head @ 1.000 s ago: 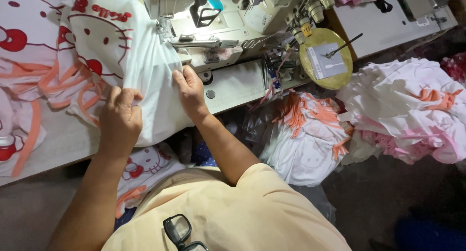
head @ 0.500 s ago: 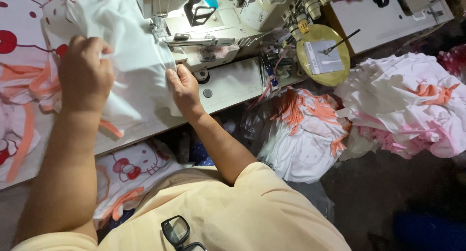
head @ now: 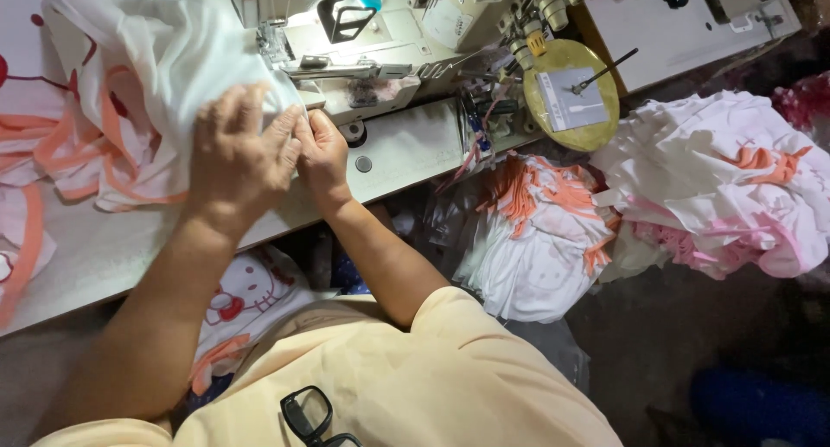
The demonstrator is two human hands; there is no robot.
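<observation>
Since half a second ago, the left hand (head: 238, 157) has come down from the upper part of the cloth and closed in on the right hand (head: 322, 157), so the two now meet just in front of the sewing machine (head: 363, 32).

From the head camera, the only view, the white garment with orange trim (head: 130, 75) lies bunched over the left half of the sewing table (head: 406, 149), its near edge drawn toward the machine's presser foot (head: 278, 45). The left hand lies flat over that edge, fingers together and curled slightly down, pressing the fabric against the table. The right hand sits against it, fingers bent and pinched narrow on the same edge; the fingertips are hidden under the left hand, so exactly how they grip cannot be told. Held this way, the edge appears to be folded or lined up close to the needle area, where the machine's lamp lights it.

Elsewhere in this view, a round yellow disc (head: 575, 97) with a grey card on it rests at the table's right end. A pile of white and orange garments (head: 540, 231) sits below the table edge, and another pile of white and pink garments (head: 726, 192) lies further right. Black-framed glasses (head: 311, 417) hang at the person's pale yellow shirt (head: 415, 386).
</observation>
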